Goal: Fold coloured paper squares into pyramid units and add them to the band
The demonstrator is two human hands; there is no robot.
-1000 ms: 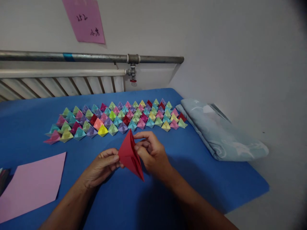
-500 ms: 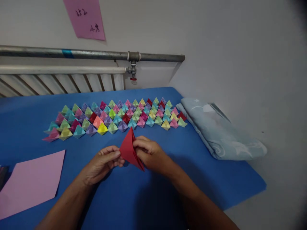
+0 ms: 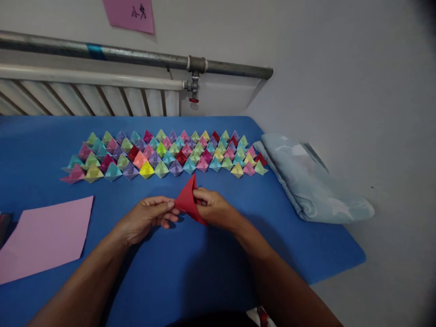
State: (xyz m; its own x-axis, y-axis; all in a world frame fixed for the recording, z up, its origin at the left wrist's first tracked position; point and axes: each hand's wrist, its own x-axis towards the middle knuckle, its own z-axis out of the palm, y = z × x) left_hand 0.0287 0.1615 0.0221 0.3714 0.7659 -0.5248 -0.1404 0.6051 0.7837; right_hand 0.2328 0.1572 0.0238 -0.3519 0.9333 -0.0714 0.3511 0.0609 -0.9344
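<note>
A red folded paper [image 3: 186,198], shaped like a triangle with its point up, is held above the blue surface. My left hand [image 3: 150,217] pinches its left corner between thumb and index finger, the other fingers loosely curled below. The fingers of my right hand [image 3: 214,206] reach into the opening along its right side; their tips are hidden inside the fold. Just beyond the hands stand several rows of small folded paper boats [image 3: 161,169] in many colours.
A pink paper sheet [image 3: 51,238] lies at the left, with a dark object [image 3: 4,227] at the frame edge. A folded pale blue cloth [image 3: 306,186] rests at the right against the wall. Behind the blue table [image 3: 146,277] run a metal pipe [image 3: 136,53] and a radiator [image 3: 85,97].
My right fingers have gone deeper into the red paper, and its opening has spread wider. The camera view has tilted slightly downward.
</note>
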